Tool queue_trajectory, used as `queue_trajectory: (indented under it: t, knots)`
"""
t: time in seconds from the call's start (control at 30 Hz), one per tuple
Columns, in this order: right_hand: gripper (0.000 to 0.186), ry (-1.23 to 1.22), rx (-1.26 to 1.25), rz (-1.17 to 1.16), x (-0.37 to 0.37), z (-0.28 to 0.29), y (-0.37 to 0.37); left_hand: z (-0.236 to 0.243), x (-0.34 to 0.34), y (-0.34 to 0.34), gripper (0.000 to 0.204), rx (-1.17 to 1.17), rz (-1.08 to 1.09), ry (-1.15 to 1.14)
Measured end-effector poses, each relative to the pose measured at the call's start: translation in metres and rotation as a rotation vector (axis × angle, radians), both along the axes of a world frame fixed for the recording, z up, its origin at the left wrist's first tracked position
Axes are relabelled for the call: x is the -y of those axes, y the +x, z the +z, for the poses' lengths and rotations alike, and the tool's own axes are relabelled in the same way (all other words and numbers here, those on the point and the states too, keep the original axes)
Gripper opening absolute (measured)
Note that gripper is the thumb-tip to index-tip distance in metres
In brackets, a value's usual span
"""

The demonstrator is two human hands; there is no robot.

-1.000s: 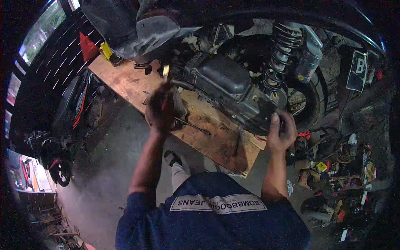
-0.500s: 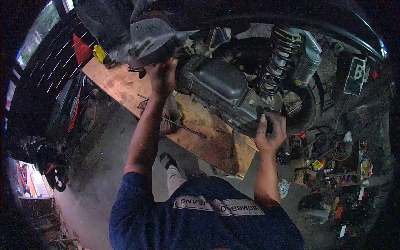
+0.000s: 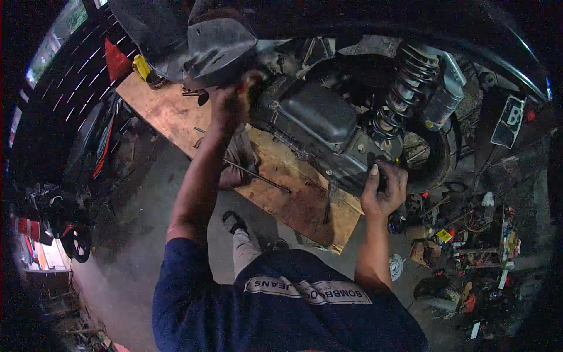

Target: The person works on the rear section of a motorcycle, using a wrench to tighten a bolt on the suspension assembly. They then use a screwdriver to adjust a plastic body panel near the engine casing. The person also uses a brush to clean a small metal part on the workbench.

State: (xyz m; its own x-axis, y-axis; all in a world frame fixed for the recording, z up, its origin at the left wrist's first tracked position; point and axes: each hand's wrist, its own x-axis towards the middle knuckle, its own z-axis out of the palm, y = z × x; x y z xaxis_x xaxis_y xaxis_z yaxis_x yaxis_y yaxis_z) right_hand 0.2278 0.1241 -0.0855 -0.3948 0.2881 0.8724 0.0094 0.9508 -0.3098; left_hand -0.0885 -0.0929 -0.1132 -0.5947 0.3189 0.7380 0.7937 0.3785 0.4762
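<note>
My left hand (image 3: 230, 104) is closed in a fist at the front end of the engine (image 3: 319, 132), up under the grey panel (image 3: 220, 44); something red shows at the knuckles, but I cannot tell what it grips. Half a second ago that hand sat lower, just clear of the panel; a second ago it was down over the board (image 3: 275, 182). My right hand (image 3: 384, 190) is curled over the rear lower corner of the engine, fingers hooked on the casing edge, thumb up. It has slid inward along that corner since the earlier frames.

The engine hangs above the board, black cover on top. Behind it stands the coil spring (image 3: 404, 82), with the tyre (image 3: 434, 158) below that. A thin rod (image 3: 258, 176) lies on the board below the engine, where it lay before. A shoe (image 3: 233, 222) shows on the floor just off the board's near edge. Right of the engine, small parts and scraps (image 3: 469, 246) litter the floor loose; I see no container holding them.
</note>
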Motion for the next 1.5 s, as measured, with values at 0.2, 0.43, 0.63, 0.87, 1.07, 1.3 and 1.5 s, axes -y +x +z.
queue_trajectory:
  t: [0.2,0.43,0.63,0.87,1.07,1.3,1.5]
  knots:
    - [0.01,-0.049,-0.012,-0.038,0.002,-0.001,-0.003,-0.012,-0.019,-0.017,0.036,0.097,-0.257,0.207]
    - [0.011,-0.026,0.062,-0.069,0.003,0.002,0.0,-0.019,-0.014,-0.02,0.026,-0.13,0.01,0.232]
    - [0.013,-0.041,0.023,-0.147,0.008,0.001,-0.004,0.029,-0.015,0.025,0.027,-0.135,-0.271,0.002]
    - [0.016,-0.123,-0.018,-0.261,0.013,-0.008,-0.008,0.02,0.0,0.015,0.052,-0.271,-0.156,-0.196]
    - [0.015,-0.039,-0.023,-0.334,0.022,-0.006,-0.008,0.006,-0.013,0.02,0.045,-0.166,-0.104,0.087]
    - [0.021,-0.079,0.077,-0.256,0.056,0.028,-0.026,0.026,-0.012,0.049,0.041,-0.265,-0.311,0.18]
    - [0.051,0.15,0.328,-0.008,0.095,0.071,-0.102,0.035,-0.02,0.068,0.05,-0.178,-0.304,0.161]
